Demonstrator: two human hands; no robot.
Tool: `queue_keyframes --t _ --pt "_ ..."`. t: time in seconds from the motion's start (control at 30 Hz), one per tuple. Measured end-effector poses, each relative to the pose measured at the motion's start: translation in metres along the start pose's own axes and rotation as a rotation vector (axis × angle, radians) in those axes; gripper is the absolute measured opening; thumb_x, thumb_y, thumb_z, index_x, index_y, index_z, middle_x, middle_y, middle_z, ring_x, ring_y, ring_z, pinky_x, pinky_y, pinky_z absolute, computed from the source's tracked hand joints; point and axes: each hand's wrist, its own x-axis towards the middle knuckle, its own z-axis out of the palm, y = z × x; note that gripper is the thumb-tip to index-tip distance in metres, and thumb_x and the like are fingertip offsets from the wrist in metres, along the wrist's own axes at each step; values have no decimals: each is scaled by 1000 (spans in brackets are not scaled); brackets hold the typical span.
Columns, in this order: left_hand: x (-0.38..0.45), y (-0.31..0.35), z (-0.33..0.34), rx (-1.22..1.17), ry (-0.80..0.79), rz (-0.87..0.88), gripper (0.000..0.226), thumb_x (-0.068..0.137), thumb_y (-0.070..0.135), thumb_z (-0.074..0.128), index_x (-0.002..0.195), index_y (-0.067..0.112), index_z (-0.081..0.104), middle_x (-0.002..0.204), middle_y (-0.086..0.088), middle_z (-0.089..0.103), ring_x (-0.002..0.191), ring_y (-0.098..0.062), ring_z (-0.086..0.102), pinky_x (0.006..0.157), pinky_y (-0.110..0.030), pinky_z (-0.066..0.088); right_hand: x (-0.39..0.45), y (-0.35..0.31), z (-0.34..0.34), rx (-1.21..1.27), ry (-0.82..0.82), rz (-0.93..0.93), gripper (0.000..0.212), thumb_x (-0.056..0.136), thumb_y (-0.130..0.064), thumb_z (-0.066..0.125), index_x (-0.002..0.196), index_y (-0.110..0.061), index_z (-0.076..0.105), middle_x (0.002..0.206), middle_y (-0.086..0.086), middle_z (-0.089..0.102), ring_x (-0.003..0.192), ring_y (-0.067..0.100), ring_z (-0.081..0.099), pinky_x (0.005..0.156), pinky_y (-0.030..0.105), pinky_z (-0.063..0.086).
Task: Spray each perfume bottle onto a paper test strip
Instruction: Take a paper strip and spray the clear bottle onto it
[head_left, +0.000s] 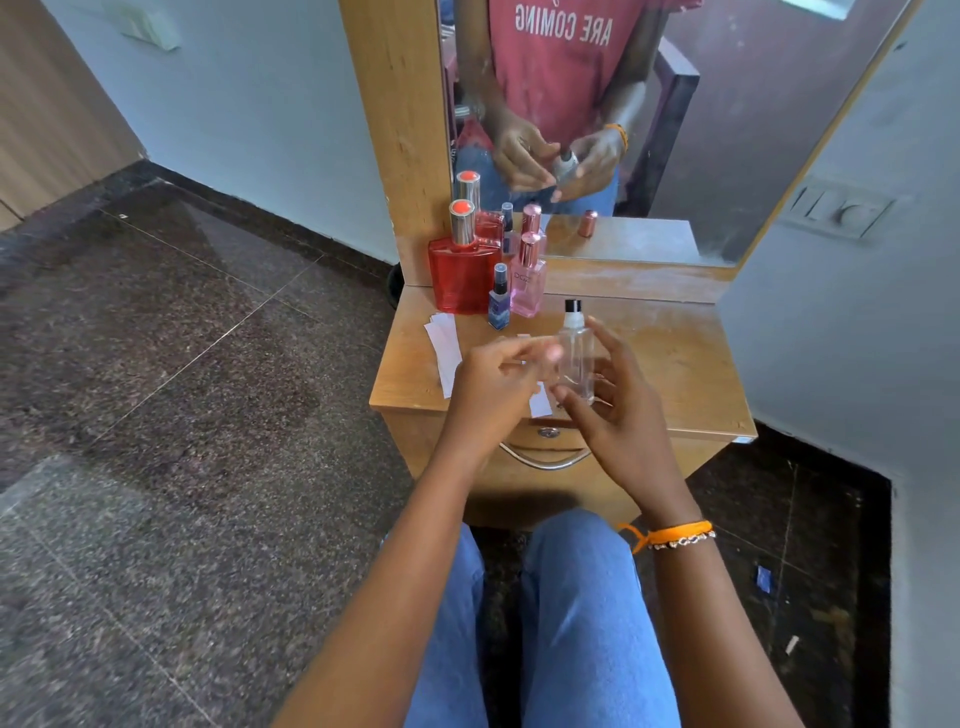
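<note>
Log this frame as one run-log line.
right hand: holds clear bottle upright | left hand: blurred, beside bottle | paper strips: on table | red bottle: untouched

dressing table (675, 364): matt light wood | clear bottle (576, 358): glossy, transparent | red bottle (460, 280): glossy, shiny metal cap | test strips (444, 345): white paper | floor (182, 338): polished speckled stone

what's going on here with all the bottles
A person sits at a small wooden dressing table facing a mirror. The right hand holds a clear spray bottle upright, black nozzle uncapped, while the left hand, blurred, is close beside it. A red bottle, a pink bottle and a small blue bottle stand capped at the back left, with white paper strips lying in front of them.
</note>
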Motion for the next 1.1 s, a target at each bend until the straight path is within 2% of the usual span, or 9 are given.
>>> queue_keyframes --t 0.13,0.23,0.37,0.53,0.77,0.83,0.9,0.97,1.1 --pt "15 -14 2 407 162 67 26 92 18 54 117 15 62 111 -2 64 99 -12 59 81 -22 43 -2 0 -10 49 33 52 71 84 -4 66 138 -35 33 104 -1 65 84 4 68 67 12 51" --pt "27 -23 14 683 170 110 38 91 14 55 129 13 52 120 -7 57 107 -23 55 84 -32 46 -1 -2 -12 41 37 41 74 82 -2 66 133 -41 32 102 -16 62 86 2 66 67 13 52" --pt "35 -30 25 904 185 130 39 89 18 59 127 10 52 121 -10 56 109 -29 53 86 -36 42 4 -2 -13 88 41 74 58 82 0 61 130 -25 39 88 -19 63 81 5 65 71 22 54" --pt "33 -33 29 811 202 99 33 84 9 62 117 13 59 126 -10 52 111 -30 49 91 -40 41 5 -11 -12 499 -40 138 40 80 -4 45 115 -25 47 82 10 52 66 21 53 63 32 50" --pt "31 -28 24 605 173 111 34 80 -5 60 107 14 52 102 -8 63 96 -27 56 75 -36 46 5 -8 -11 958 -208 203 51 83 -8 38 130 -28 38 73 9 54 50 19 47 52 27 45" --pt "31 -25 21 449 155 34 34 81 -3 61 106 16 48 94 -2 60 89 -19 58 66 -23 43 5 -7 -11 984 -219 200 58 84 -9 37 137 -33 36 73 11 54 48 17 46 49 24 44" --pt "30 -19 16 308 113 -63 35 80 1 66 101 19 44 85 6 57 79 -7 56 60 -11 36 3 -7 -12 933 -214 198 61 84 -8 39 138 -35 36 74 12 54 48 17 48 48 24 45" --pt "28 -12 10 176 48 -165 37 78 6 71 101 19 45 86 8 58 78 1 53 62 -12 36 2 -8 -13 748 -158 163 60 84 -6 44 136 -37 39 76 9 57 49 19 52 51 27 49" --pt "19 1 -6 -48 -76 -266 35 76 6 73 105 18 56 90 4 67 82 -6 59 70 -22 43 9 -13 -19 17 -13 -14 60 81 -8 60 129 -39 42 87 0 61 60 15 58 60 35 53"
